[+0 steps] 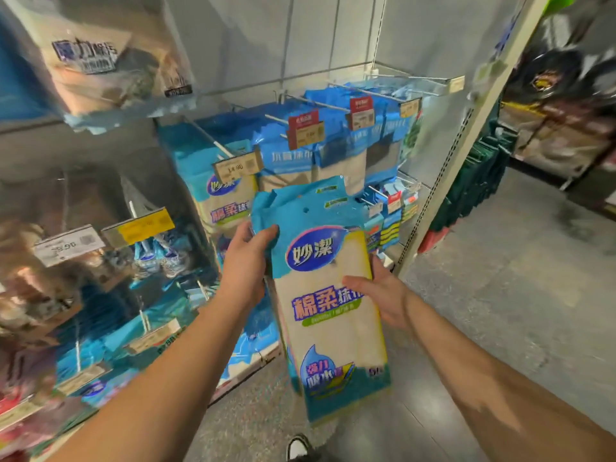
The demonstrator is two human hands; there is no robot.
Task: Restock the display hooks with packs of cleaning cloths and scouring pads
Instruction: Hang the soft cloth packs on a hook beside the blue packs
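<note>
I hold a stack of blue-and-cream cleaning cloth packs (328,295) upright in front of the display. My left hand (246,261) grips the stack's upper left edge, thumb on the blue header. My right hand (380,296) grips the right side, thumb across the front and fingers behind. The packs' hang holes sit near the top of the header. Just behind hangs a matching pack (226,201) on a hook (213,141) with a price tag. Further hooks (320,103) to the right carry blue cloth packs (290,158).
A white shelf upright (463,141) bounds the display on the right, with the grey aisle floor (500,295) beyond. Small striped scouring pad packs (390,225) hang low right. Blurred packs fill the left hooks (100,61). My shoe (298,448) is at the bottom.
</note>
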